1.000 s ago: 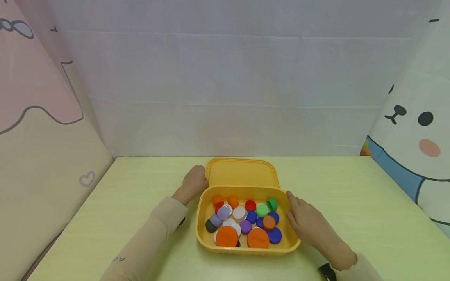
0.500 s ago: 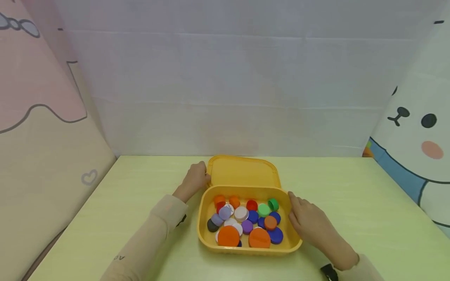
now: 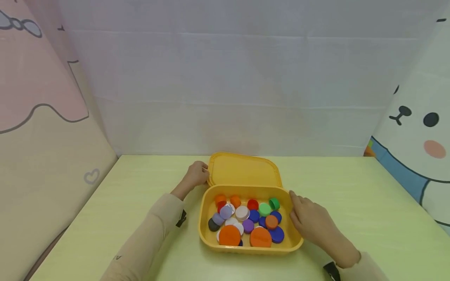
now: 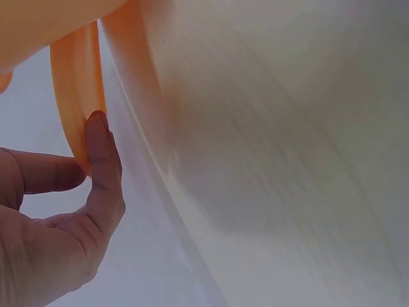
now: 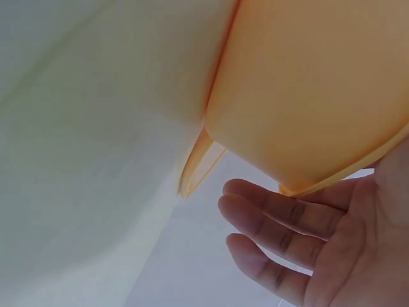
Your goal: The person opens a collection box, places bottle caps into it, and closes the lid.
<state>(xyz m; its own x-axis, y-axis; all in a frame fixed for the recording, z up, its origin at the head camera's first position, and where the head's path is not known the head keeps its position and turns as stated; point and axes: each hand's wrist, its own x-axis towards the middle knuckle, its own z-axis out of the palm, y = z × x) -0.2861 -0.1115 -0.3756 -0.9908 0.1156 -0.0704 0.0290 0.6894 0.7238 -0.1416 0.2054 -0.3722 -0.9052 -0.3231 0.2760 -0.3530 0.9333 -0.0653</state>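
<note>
A yellow plastic box [image 3: 251,249] sits uncovered on the table, holding several bottle caps [image 3: 261,237] in orange, blue, white, green, purple, red and black. Behind it lies its yellow lid [image 3: 244,169], tilted with the left side raised. My left hand [image 3: 195,174] pinches the lid's left edge; in the left wrist view a finger and thumb [image 4: 102,153] meet on the lid's rim [image 4: 80,96]. At the box's right wall, my right hand [image 3: 313,220] rests against the rim. Its fingers [image 5: 255,217] extend loosely beside the box's outer wall [image 5: 307,89] in the right wrist view.
The pale green table [image 3: 147,171] ends at a white sheet wall [image 3: 239,89] close behind the lid. Printed side panels with cartoon figures stand at the left [image 3: 45,164] and right [image 3: 422,128].
The lid's left end has risen and tilted, with my left hand's fingers shifting on its edge. My right hand stays against the box. The whole view has drifted slightly.
</note>
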